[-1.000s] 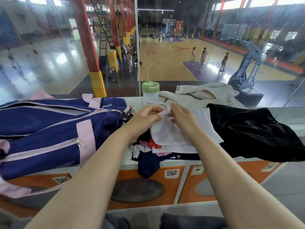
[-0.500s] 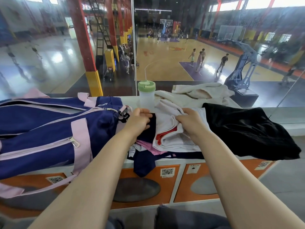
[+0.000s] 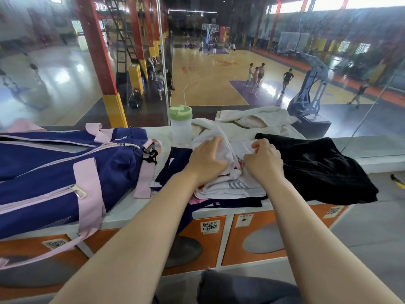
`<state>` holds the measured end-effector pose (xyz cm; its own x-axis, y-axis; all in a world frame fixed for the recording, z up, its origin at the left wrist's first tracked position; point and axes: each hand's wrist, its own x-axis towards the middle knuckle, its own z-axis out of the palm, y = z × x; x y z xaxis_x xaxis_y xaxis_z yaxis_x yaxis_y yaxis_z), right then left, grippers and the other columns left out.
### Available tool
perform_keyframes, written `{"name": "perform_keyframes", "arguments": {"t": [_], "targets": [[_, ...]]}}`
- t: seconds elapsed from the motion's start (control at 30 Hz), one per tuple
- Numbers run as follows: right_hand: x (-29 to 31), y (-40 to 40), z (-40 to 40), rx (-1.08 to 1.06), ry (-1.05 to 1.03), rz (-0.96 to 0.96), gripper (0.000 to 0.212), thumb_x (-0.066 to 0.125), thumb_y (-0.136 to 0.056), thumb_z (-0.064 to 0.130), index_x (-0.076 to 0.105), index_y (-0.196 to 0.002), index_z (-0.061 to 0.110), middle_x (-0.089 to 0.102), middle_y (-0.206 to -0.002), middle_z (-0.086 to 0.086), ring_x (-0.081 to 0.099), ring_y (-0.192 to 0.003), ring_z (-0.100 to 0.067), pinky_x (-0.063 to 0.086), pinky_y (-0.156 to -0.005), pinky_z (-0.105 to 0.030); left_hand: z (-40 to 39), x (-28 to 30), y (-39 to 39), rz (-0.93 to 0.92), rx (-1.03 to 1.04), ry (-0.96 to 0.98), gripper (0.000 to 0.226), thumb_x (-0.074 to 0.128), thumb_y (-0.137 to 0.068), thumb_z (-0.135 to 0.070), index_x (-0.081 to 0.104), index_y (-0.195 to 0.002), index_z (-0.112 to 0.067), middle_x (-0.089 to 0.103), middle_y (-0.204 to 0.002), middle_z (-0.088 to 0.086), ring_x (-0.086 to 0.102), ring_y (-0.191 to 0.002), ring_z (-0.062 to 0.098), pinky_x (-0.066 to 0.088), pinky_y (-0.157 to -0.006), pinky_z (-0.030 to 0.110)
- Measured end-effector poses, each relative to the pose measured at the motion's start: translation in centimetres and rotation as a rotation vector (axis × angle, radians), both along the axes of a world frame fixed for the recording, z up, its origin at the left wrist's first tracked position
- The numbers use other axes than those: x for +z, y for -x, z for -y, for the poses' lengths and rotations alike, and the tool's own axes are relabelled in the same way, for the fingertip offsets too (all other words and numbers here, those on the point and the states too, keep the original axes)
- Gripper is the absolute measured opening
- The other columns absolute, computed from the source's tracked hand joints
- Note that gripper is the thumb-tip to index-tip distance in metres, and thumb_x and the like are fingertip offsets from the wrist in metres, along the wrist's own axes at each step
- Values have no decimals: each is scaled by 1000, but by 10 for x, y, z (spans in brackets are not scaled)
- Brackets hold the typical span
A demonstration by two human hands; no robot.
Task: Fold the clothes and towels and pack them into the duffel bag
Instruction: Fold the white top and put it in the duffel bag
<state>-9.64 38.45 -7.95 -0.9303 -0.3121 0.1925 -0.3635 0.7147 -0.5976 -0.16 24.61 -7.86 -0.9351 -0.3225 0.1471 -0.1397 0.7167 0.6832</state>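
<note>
Change: we see the left hand [image 3: 207, 160] now flat, fingers spread, on the white garment [image 3: 221, 183], no longer gripping | right hand [image 3: 263, 159] pinches its edge at 1 o'clock | duffel bag [image 3: 65, 172] at 9 o'clock on worktop [image 3: 131, 207], zipped | QR stickers [image 3: 210, 226] below; text unreadable

White ledge [image 3: 157, 133]: duffel bag [image 3: 54, 172]; bottle [image 3: 181, 126]; clothes [image 3: 230, 185]

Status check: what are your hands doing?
Left hand flat on white shirt. Right hand pinching its edge. Duffel bag zipped, nothing packed visibly.
</note>
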Motion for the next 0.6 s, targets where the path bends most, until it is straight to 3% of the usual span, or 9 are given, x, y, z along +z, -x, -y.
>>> {"name": "perform_keyframes", "arguments": {"t": [0.1, 0.2, 0.3, 0.43, 0.6], "targets": [[-4, 8, -10, 7, -29, 101, 40, 52, -90, 27, 49, -124, 7, 54, -119, -14, 53, -104, -30, 46, -79, -35, 1, -1, 12, 195, 6, 268, 55, 35, -95, -45, 32, -147, -28, 42, -150, 2, 35, -137, 26, 22, -114, 46], [-8, 13, -11, 38, -6, 159, 30, 55, -88, 41, 48, -83, 13, 52, -81, -3, 49, -71, -21, 31, -50, -28, 3, -7, 12, 274, -20, 519, 61, 29, -97, -53, 19, -153, -31, 17, -162, -3, 15, -147, 22, 10, -119, 45], [-6, 13, -10, 38, 14, 157, 42, 61, -85, 42, 34, -64, 18, 38, -62, 3, 38, -54, -16, 25, -47, -28, 7, -13, 7, 288, -54, 544, 68, 33, -96, -57, 9, -155, -32, 5, -164, -5, 3, -149, 20, 2, -120, 46], [0, 8, -10, 64, 7, 101, 37, 61, -86, 35, 37, -65, 15, 41, -64, 3, 38, -56, -14, 27, -50, -28, 10, -16, 1, 254, -81, 442, 76, 43, -94, -54, 6, -156, -30, -2, -164, -6, -4, -150, 19, -2, -121, 45], [11, 6, -5, 82, -36, 111, 24, 58, -87, 35, 46, -83, 14, 48, -79, 3, 47, -65, -15, 30, -51, -27, 9, -18, 2, 268, -49, 438, 81, 48, -91, -58, 8, -155, -29, -3, -164, -6, -5, -150, 18, -2, -121, 47]]}}
